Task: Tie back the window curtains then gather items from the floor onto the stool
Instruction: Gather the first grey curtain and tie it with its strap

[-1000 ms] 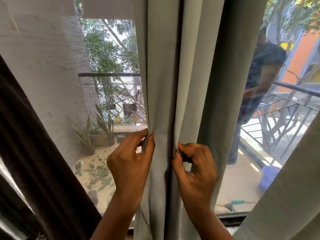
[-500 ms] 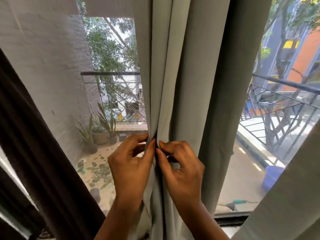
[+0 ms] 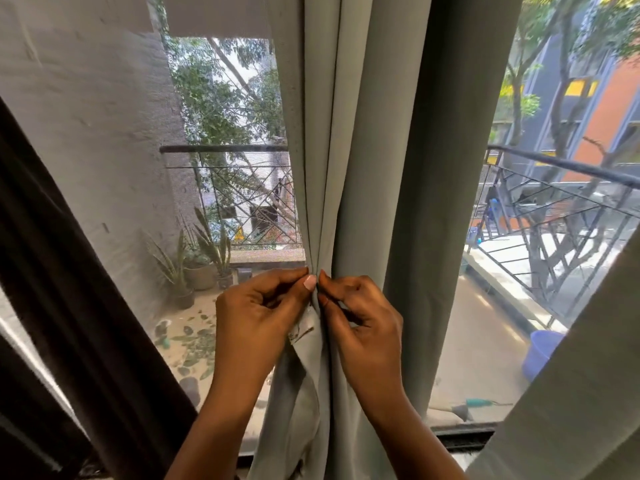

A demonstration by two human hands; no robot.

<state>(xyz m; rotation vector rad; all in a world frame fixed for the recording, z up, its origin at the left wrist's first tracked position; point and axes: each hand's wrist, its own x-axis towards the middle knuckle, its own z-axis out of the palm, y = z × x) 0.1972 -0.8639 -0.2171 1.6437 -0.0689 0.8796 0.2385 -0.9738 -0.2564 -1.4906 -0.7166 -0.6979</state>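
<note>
You can read no words, numbers or signs anywhere here.
</note>
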